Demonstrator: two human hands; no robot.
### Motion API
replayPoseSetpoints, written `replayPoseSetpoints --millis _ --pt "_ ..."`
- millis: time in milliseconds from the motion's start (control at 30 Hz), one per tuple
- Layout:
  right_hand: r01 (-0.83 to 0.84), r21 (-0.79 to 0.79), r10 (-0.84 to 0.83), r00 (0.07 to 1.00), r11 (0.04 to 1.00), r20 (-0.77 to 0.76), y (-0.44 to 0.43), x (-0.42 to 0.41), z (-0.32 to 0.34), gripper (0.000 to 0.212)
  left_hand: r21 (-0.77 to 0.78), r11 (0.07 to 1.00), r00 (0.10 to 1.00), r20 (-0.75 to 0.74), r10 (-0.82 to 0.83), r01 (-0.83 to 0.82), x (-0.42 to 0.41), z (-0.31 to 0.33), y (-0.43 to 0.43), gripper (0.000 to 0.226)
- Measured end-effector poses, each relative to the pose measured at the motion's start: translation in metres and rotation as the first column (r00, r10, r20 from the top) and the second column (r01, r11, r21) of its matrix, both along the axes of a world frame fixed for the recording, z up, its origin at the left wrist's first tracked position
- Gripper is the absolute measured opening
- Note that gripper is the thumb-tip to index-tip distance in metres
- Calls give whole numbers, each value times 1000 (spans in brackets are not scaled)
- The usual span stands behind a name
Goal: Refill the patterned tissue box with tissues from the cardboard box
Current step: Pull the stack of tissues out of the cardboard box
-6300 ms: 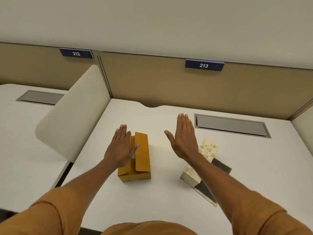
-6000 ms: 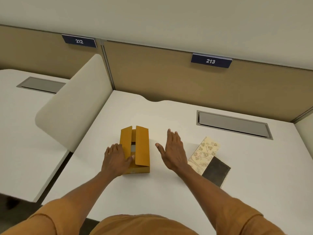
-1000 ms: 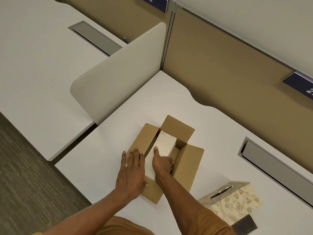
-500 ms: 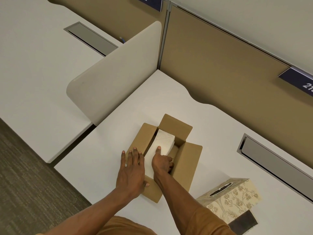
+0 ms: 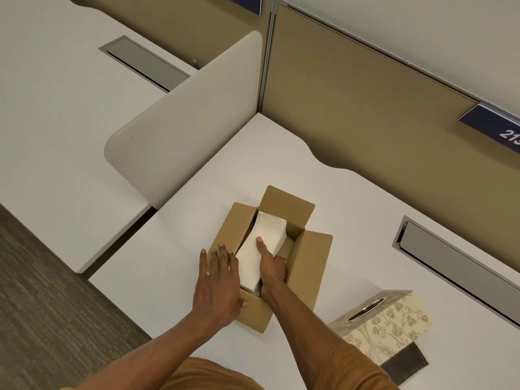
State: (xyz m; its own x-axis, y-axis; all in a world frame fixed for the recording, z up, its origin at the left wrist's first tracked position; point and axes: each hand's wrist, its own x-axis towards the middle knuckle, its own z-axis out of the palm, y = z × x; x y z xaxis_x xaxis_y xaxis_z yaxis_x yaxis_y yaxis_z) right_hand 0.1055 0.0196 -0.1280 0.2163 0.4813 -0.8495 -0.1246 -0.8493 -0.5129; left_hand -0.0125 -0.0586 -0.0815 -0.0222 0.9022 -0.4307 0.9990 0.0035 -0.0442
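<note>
The open cardboard box sits on the white worktop. The right hand grips the white tissues inside it, fingers closed around them. The left hand lies flat, fingers spread, on the box's left flap, and the patterned tissue box stands nearby.

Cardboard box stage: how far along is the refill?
Done: the cardboard box is open. In hand: the right hand grips the white tissue stack inside it, and the left hand steadies the box. Left: filling the patterned tissue box.
</note>
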Motion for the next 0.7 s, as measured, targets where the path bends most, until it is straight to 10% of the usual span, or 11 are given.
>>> replayPoseSetpoints --millis 700 --pt "47 204 -10 983 978 -182 -17 23 43 63 20 997 993 89 78 -80 -5 10 4 126"
